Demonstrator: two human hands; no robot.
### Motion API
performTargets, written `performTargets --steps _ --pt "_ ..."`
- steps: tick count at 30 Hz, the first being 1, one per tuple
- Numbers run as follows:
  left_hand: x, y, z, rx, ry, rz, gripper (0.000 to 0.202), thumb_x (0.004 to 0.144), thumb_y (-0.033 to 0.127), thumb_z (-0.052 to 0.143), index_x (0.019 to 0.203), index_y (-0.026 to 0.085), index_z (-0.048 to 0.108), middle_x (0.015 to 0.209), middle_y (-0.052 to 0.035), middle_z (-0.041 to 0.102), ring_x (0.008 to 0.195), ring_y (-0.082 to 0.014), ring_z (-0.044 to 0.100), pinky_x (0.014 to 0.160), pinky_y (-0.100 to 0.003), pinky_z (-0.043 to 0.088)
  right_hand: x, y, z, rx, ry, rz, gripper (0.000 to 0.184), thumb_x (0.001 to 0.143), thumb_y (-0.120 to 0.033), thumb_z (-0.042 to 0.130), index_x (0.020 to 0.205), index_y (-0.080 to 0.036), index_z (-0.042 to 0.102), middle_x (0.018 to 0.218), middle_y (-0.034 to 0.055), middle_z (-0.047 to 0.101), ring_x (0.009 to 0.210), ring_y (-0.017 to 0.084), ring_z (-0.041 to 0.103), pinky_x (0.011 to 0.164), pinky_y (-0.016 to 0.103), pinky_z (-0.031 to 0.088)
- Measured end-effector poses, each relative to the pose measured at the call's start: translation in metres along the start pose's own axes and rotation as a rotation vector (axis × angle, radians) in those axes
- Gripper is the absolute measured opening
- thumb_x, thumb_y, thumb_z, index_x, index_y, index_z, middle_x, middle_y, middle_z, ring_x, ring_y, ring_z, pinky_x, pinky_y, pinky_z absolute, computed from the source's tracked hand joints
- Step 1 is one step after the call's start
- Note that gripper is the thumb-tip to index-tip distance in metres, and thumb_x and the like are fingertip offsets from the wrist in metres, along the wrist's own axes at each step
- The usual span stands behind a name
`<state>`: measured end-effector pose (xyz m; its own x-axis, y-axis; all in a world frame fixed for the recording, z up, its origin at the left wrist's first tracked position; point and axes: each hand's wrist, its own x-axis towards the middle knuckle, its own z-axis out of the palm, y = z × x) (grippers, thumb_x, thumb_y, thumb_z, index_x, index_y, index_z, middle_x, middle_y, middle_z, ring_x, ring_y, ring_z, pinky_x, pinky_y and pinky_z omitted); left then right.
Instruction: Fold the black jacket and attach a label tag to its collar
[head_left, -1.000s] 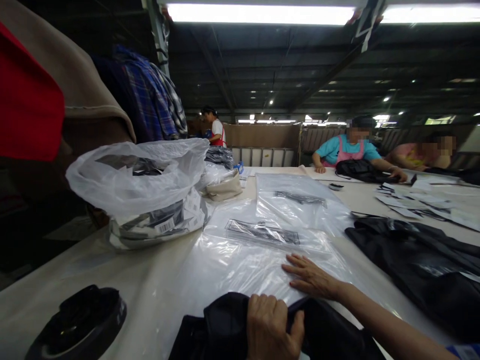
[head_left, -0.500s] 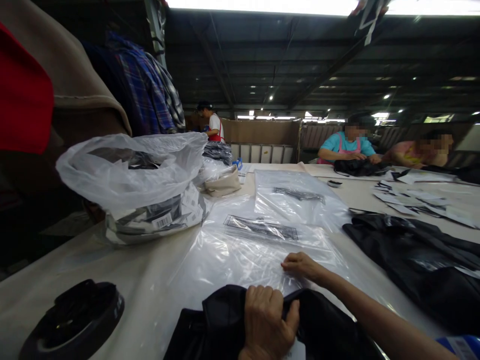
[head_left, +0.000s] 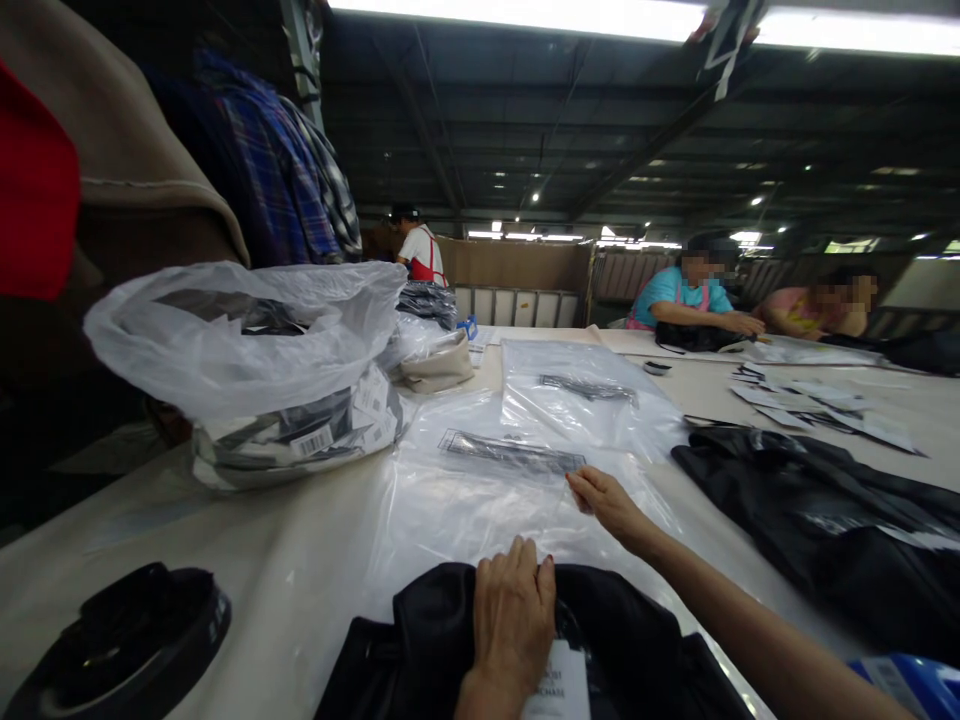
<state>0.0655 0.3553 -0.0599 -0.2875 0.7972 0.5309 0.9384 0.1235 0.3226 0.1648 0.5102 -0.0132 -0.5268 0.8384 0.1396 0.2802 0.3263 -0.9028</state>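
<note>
A black garment (head_left: 420, 640) lies in front of me on the table, with a white printed tag (head_left: 561, 685) on it. My left hand (head_left: 510, 605) is closed over the garment's upper edge, fingers together and thumb beside them. Ahead, flat clear plastic bags (head_left: 457, 520) with dark printed boxes are spread out under and beyond the garment. Over them, my right hand (head_left: 609, 508) pinches the film of a bag between thumb and fingertips; the exact grip is hard to make out.
To the left stand a white plastic sack (head_left: 300, 390) of labelled packs and a black tape-like roll (head_left: 120, 630). At right are another black garment (head_left: 825, 520), paper tags (head_left: 825, 395) and a blue object (head_left: 911, 680). Co-workers (head_left: 682, 295) sit across the table (head_left: 315, 560).
My right hand has moved up and forward over the bags. My left hand has shifted slightly left and forward on the garment, showing more of the tag. The view has turned slightly right.
</note>
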Motion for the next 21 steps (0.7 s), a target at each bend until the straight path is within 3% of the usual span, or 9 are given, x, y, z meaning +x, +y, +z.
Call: performTargets --steps 3,6,11,15,21 --pt "0.0 -0.001 0.006 0.058 -0.018 -0.052 0.038 0.091 0.022 0.037 0.12 0.006 0.054 0.132 -0.0229 0.048 0.094 -0.0272 0.063 0.08 -0.045 0.049 0.004 0.0 -0.002 -0.03 0.051 -0.003 0.046 0.073 -0.065 0.045 0.055 -0.023 0.037 0.05 -0.0057 0.035 0.05 0.011 0.034 0.052 0.028 0.03" --pt "0.0 -0.002 0.007 0.058 -0.052 -0.079 0.047 0.089 0.019 0.038 0.134 0.006 0.04 0.142 -0.0241 0.032 0.1 -0.0284 0.062 0.08 -0.044 0.051 0.005 -0.001 -0.004 -0.055 0.059 0.006 0.047 0.071 -0.066 0.047 0.055 -0.023 0.037 0.053 -0.0053 0.034 0.053 0.011 0.032 0.052 0.028 0.027" --pt "0.004 -0.004 0.003 -0.063 -0.083 -0.162 0.053 0.085 0.019 0.04 0.135 0.003 0.037 0.142 -0.0235 0.033 0.106 -0.0292 0.06 0.083 -0.04 0.052 0.0 -0.007 -0.003 -0.039 0.019 0.043 0.05 0.065 -0.067 0.056 0.052 -0.022 0.039 0.054 -0.0049 0.034 0.054 0.01 0.031 0.051 0.027 0.023" --pt "0.006 -0.007 0.002 -0.209 -0.135 -0.172 0.053 0.085 0.013 0.031 0.137 0.005 0.034 0.142 -0.0176 0.036 0.11 -0.0235 0.059 0.089 -0.033 0.049 -0.003 -0.012 0.002 0.091 0.036 0.097 0.052 0.066 -0.07 0.054 0.057 -0.022 0.036 0.054 -0.0068 0.029 0.052 0.009 0.027 0.049 0.026 0.022" --pt "0.007 -0.008 0.005 -0.391 -0.167 -0.25 0.055 0.088 0.015 0.025 0.141 0.005 0.023 0.149 -0.0179 0.018 0.12 -0.0236 0.051 0.095 -0.034 0.045 -0.002 -0.013 0.0 0.294 0.09 0.133 0.053 0.065 -0.071 0.056 0.063 -0.022 0.038 0.059 -0.0064 0.033 0.053 0.008 0.031 0.05 0.025 0.027"
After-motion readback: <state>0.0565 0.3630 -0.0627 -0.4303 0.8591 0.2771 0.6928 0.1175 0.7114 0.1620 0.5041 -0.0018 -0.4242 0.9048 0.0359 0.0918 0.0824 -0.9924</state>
